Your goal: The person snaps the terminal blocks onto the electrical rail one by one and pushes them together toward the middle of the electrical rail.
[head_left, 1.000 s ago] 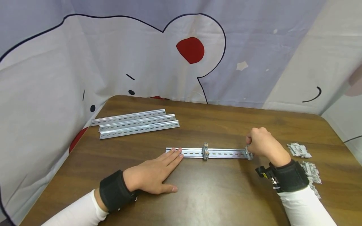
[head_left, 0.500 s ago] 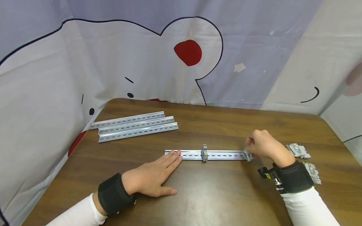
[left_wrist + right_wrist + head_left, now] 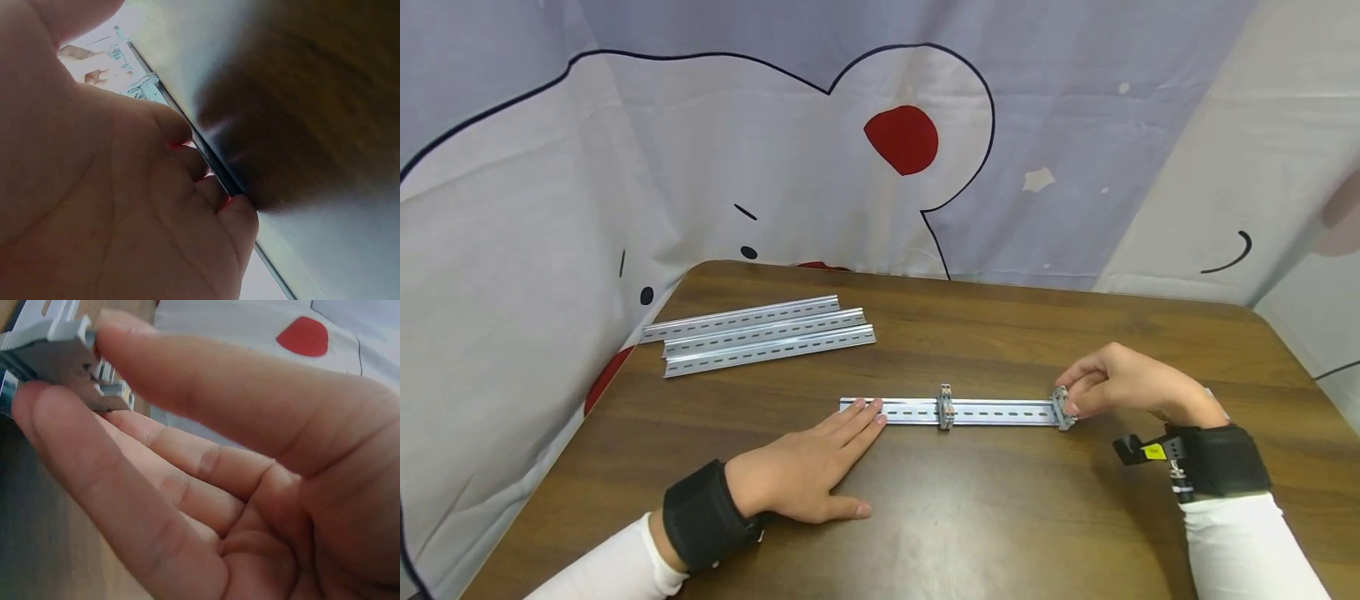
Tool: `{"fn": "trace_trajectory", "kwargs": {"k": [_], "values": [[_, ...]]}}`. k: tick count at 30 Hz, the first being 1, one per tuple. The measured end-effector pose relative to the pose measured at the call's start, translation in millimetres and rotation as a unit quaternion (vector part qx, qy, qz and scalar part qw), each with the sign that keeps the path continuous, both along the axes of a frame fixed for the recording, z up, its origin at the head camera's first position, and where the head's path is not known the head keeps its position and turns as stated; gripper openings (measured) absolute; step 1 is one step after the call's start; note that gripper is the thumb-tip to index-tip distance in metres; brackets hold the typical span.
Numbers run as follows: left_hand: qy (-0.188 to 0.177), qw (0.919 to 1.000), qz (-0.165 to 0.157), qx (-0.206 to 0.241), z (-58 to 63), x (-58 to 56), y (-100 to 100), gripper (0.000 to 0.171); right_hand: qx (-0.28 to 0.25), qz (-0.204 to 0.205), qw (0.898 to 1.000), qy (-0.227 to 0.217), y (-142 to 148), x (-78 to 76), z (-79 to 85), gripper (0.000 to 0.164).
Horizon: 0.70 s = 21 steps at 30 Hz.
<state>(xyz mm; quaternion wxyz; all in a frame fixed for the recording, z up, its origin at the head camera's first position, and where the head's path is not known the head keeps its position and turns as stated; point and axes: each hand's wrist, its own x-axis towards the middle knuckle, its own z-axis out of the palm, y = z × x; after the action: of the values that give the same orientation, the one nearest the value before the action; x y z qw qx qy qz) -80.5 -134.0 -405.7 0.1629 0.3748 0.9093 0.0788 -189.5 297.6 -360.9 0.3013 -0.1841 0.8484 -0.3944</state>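
A slotted metal DIN rail (image 3: pixel 1000 412) lies across the table. My left hand (image 3: pixel 808 471) rests palm down, its straight fingertips pressing on the rail's left end. Near the rail's middle sits a grey terminal block (image 3: pixel 945 407). At the right end, another terminal block (image 3: pixel 1062 408) stands across the rail, and my right hand (image 3: pixel 1138 387) pinches it with thumb and finger. The right wrist view shows this grey block (image 3: pixel 56 359) close up between the fingers. In the left wrist view, the palm (image 3: pixel 125 187) covers most of the rail.
Three spare rails (image 3: pixel 771 350) lie side by side at the table's back left. A sliver of grey parts (image 3: pixel 1217 402) shows behind my right wrist. A patterned cloth (image 3: pixel 775 167) hangs behind the wooden table (image 3: pixel 955 508).
My right hand has turned and its wrist has shifted right, while its fingers stay at the end block. That block shows more plainly. My left hand stays on the rail.
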Motion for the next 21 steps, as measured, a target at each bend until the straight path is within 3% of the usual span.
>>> {"fn": "trace_trajectory", "kwargs": {"k": [6, 21], "values": [[0.003, 1.0000, -0.001, -0.004, 0.4, 0.8, 0.8, 0.095, -0.040, 0.005, 0.998, -0.046, 8.0, -3.9, -7.8, 0.049], [-0.003, 0.9999, 0.003, -0.010, 0.2, 0.8, 1.6, 0.095, -0.029, 0.005, 0.999, -0.039, 10.6, -4.7, -12.9, 0.049]]}}
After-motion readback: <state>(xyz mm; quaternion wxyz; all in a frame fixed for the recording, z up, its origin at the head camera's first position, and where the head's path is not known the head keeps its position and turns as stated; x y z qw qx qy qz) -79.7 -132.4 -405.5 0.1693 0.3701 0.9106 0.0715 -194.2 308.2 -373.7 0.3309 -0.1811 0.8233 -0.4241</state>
